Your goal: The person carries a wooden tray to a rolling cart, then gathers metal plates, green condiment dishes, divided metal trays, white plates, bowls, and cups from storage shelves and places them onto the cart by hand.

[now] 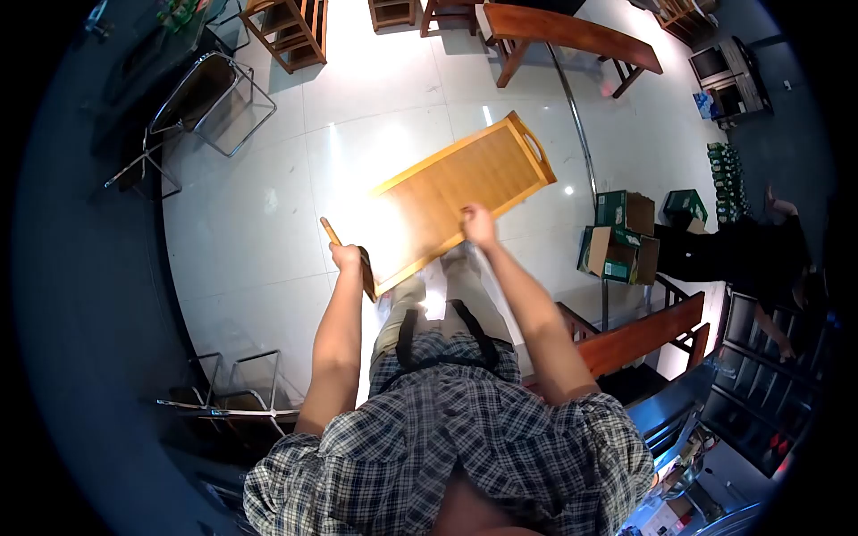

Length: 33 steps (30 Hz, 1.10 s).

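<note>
A light wooden tray with a raised rim and a cut-out handle at its far right end extends in front of my legs at a slant. Glare whitens its left part. My left hand is closed around a narrow wooden bar beside the tray's near left corner; a dark part continues below the fist. Whether the bar is joined to the tray is unclear. At the near long rim, my right hand is closed on the tray, with its fingers curled and slightly blurred.
Green cardboard boxes stand to the right, near a person in black and rows of green bottles. A wooden bench is ahead, another bench at my right. Metal-framed chairs line the left.
</note>
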Tool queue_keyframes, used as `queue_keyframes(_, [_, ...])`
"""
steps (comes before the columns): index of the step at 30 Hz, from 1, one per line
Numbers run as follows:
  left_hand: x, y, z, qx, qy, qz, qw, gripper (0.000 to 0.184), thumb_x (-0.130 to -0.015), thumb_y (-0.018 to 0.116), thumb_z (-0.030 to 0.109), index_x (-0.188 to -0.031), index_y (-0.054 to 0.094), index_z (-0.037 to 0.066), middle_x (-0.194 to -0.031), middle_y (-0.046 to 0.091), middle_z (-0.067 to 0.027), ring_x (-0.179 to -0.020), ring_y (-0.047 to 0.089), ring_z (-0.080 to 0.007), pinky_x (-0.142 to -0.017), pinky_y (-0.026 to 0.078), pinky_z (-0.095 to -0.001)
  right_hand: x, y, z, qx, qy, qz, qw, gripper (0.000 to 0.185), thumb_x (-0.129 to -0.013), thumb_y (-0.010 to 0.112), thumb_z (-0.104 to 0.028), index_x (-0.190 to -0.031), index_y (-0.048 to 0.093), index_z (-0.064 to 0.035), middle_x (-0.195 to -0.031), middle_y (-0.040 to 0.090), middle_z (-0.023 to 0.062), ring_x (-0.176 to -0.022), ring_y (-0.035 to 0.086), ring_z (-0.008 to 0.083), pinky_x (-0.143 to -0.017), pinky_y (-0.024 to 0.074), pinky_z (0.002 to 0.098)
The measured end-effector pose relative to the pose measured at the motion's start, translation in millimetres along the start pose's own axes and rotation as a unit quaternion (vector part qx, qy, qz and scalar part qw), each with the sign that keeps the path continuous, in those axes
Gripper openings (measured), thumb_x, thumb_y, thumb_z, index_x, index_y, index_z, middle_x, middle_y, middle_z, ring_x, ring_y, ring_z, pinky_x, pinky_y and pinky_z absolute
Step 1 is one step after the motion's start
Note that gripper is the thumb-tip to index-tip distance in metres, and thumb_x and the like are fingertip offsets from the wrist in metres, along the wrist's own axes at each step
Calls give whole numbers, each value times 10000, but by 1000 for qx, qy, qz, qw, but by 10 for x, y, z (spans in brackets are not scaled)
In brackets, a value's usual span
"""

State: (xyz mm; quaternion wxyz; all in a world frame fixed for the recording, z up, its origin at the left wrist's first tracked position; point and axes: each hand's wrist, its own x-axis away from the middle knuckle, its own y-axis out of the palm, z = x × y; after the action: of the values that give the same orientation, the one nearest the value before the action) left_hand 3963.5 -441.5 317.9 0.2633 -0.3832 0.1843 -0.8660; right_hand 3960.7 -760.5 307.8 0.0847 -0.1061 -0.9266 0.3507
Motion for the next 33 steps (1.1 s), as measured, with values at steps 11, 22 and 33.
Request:
queue_keyframes(11, [-499,194,2,-94,-39,126,987,529,-811,522,105,-1330,427,70,-1195,586,-209,-1119,553,-382,-953,437,-451,-2099,-1535,901,262,152,-97,948,713,-732,681,-221,-1343,369,-27,-1297,499,200,-1193,485,366,-1004,414,432])
queue_keyframes(22, [-559,254,-146,16,4,160,987,491,-786,491,-1,-1276,463,-27,-1121,619,-170,-1022,596,-256,-901,460,-336,-2547,-1274,1547,-65,299,-75,949,358,-707,714,-55,-1028,590,45,-871,647,135,-793,632,244,-717,512,368])
queue_keyframes(33, [-10,1233,1410,-23,-28,132,991,435,-758,508,70,-1189,542,23,-980,660,-180,-863,647,-285,-770,503,-382,-2943,-2677,1904,-216,308,99,921,197,-767,660,-76,-940,623,11,-817,645,80,-707,614,203,-653,496,306])
